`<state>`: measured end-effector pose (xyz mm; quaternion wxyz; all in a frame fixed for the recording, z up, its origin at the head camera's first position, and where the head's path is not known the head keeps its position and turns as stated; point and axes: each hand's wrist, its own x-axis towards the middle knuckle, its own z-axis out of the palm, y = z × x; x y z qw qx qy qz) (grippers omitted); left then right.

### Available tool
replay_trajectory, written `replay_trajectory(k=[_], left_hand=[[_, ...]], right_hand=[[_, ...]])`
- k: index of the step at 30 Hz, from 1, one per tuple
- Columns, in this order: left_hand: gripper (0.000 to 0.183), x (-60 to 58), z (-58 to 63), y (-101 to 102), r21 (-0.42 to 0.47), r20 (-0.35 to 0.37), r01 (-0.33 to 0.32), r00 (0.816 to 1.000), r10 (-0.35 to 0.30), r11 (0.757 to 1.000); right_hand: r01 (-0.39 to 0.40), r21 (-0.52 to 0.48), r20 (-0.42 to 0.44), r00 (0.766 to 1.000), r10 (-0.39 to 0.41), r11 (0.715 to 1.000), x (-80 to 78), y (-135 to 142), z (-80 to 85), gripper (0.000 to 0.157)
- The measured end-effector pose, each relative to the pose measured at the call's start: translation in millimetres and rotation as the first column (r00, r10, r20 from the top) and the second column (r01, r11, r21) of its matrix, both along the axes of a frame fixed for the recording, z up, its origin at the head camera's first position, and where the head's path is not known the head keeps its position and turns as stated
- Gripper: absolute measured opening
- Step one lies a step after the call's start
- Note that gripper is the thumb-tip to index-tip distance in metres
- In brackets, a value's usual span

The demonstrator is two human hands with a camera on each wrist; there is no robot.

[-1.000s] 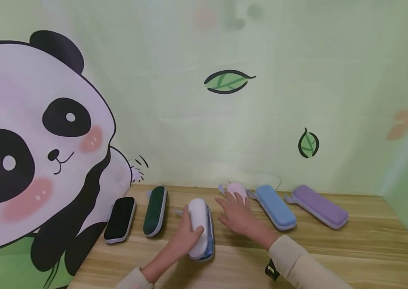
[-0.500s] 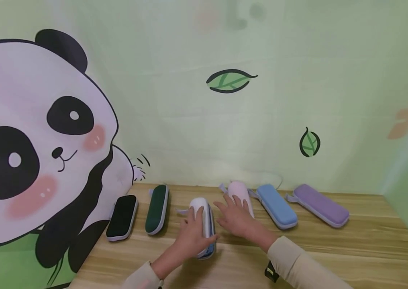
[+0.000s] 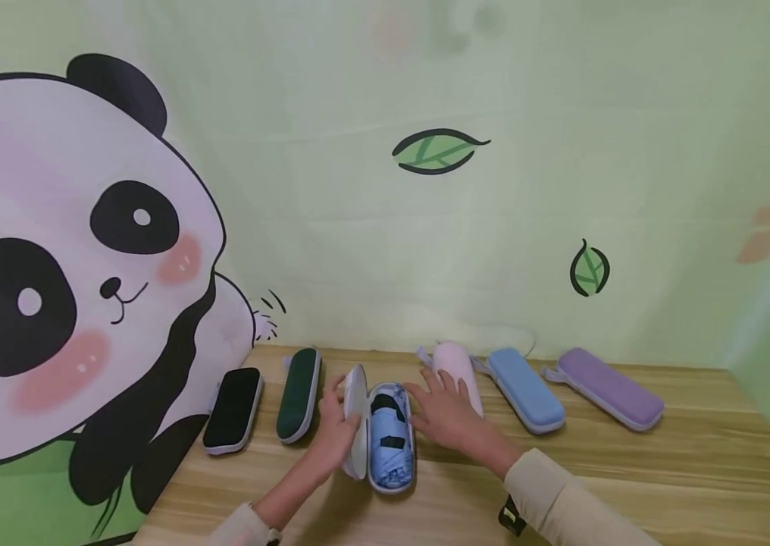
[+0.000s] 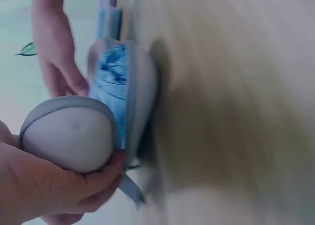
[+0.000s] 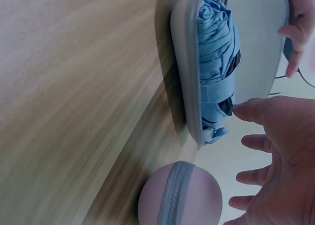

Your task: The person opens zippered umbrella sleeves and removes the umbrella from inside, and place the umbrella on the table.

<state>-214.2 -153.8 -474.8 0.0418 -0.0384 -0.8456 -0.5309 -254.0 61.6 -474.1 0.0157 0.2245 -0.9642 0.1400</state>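
Observation:
A white zip case (image 3: 412, 462) stands unzipped on the table, its lid (image 3: 356, 425) swung up toward the left. Inside lies a folded blue umbrella (image 3: 390, 447) with a strap round it and black patches. My left hand (image 3: 336, 436) holds the lid, fingers curled behind its outer side, as the left wrist view shows with the lid (image 4: 69, 136) close up. My right hand (image 3: 449, 413) hovers between the white case and a pink case (image 3: 455, 364), fingers spread. In the right wrist view its thumb (image 5: 251, 111) reaches near the umbrella; whether it touches cannot be told.
To the left lie a black case (image 3: 233, 409) and a dark green case (image 3: 299, 394). A light blue case (image 3: 524, 390) and a purple case (image 3: 608, 388) lie to the right. Behind the wooden table (image 3: 630, 485) hangs a cloth printed with a panda (image 3: 85, 265).
The white case's lid has swung from nearly closed to raised on the left, baring the blue umbrella. My left hand moved left with the lid. My right hand has stayed almost in place.

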Motion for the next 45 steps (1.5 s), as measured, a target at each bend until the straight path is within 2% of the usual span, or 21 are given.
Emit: replay_trajectory(k=[2,4,6,7,8,9,11,12,13,14,15,17,19,20,22,24,30,34,39,42,45], left_hand=[[0.067,3.7,-4.9,-4,0.006,0.026,-0.005,1.0,0.005,1.0],[0.061,8.3,-12.6,-8,-0.049,0.014,0.012,1.0,-0.012,0.999],[0.056,12.6,-22.3,-13,-0.184,-0.052,0.039,0.997,-0.05,0.982],[0.054,14.1,-27.5,-17,-0.299,-0.104,0.056,0.99,-0.091,0.953],[0.051,15.2,-32.9,-19,-0.431,-0.171,0.056,0.975,-0.143,0.9],[0.049,15.4,-39.1,-23,-0.573,-0.233,0.038,0.95,-0.207,0.819],[0.044,16.5,-47.7,-29,-0.787,-0.336,-0.057,0.875,-0.35,0.615],[0.041,16.9,-51.3,-31,-0.847,-0.36,-0.107,0.836,-0.413,0.52],[0.04,17.5,-54.1,-34,-0.882,-0.365,-0.139,0.807,-0.465,0.45],[0.04,18.5,-56.1,-36,-0.905,-0.342,-0.136,0.796,-0.5,0.404],[0.043,19.6,-57.1,-38,-0.923,-0.298,-0.102,0.801,-0.52,0.372],[0.055,22.2,-56.9,-41,-0.941,-0.191,-0.006,0.835,-0.516,0.338],[0.072,23.2,-56.8,-43,-0.942,-0.081,0.095,0.868,-0.491,0.323],[0.079,23.2,-56.8,-44,-0.941,-0.035,0.133,0.876,-0.48,0.311],[0.091,22.9,-57.2,-46,-0.935,0.032,0.189,0.887,-0.461,0.299],[0.098,22.1,-58.9,-47,-0.925,0.064,0.221,0.892,-0.448,0.309],[0.102,17.9,-63.9,-49,-0.912,0.065,0.228,0.901,-0.428,0.341],[0.1,16.5,-62.7,-48,-0.902,0.044,0.225,0.897,-0.44,0.368],[0.1,16.8,-62.4,-48,-0.9,0.051,0.233,0.895,-0.442,0.368],[0.101,17.0,-63.2,-49,-0.9,0.064,0.24,0.898,-0.436,0.364],[0.101,17.0,-65.1,-49,-0.898,0.073,0.248,0.899,-0.432,0.364]], right_hand=[[-0.006,-0.008,-0.003,1.0,0.006,1.0,0.5,-1,0.0,0.057],[-0.017,-0.014,-0.007,1.0,0.017,1.0,1.2,-2,-1.1,0.057],[-0.026,-0.022,-0.007,1.0,0.026,0.999,2.5,-3,-1.6,0.056],[-0.029,-0.024,-0.008,1.0,0.028,0.999,3.0,-3,-2.1,0.056],[-0.031,-0.028,-0.009,0.999,0.031,0.999,3.5,-3,-2.7,0.056],[-0.032,-0.029,-0.01,0.999,0.031,0.999,3.8,-3,-3.3,0.055],[-0.035,-0.031,-0.016,0.999,0.035,0.999,4.4,-3,-4.1,0.054],[-0.04,-0.035,-0.019,0.999,0.039,0.999,4.3,-4,-4.6,0.054],[-0.045,-0.039,-0.019,0.999,0.044,0.998,4.3,-4,-4.9,0.054],[-0.052,-0.043,-0.023,0.998,0.051,0.998,4.4,-5,-5.2,0.054],[-0.058,-0.044,-0.023,0.998,0.057,0.997,4.4,-5,-5.3,0.054],[-0.072,-0.045,-0.027,0.997,0.071,0.996,5.1,-8,-4.3,0.055],[-0.075,-0.045,-0.025,0.997,0.074,0.996,6.6,-11,-2.0,0.055],[-0.078,-0.041,-0.027,0.997,0.077,0.996,7.4,-12,-0.8,0.055],[-0.083,-0.035,-0.024,0.996,0.082,0.996,10.0,-16,3.1,0.055],[-0.087,-0.033,-0.022,0.996,0.087,0.996,12.2,-20,6.2,0.056],[-0.121,-0.045,-0.038,0.992,0.119,0.992,16.2,-37,8.6,0.056],[-0.072,0.003,-0.007,0.997,0.072,0.997,21.0,-53,1.5,0.062],[0.062,0.102,0.039,0.997,-0.066,0.993,30.1,-74,-5.4,0.075],[0.108,0.198,0.014,0.993,-0.113,0.974,32.4,-84,-7.3,0.08],[0.126,0.244,-0.009,0.992,-0.128,0.961,32.4,-90,-7.4,0.082]])
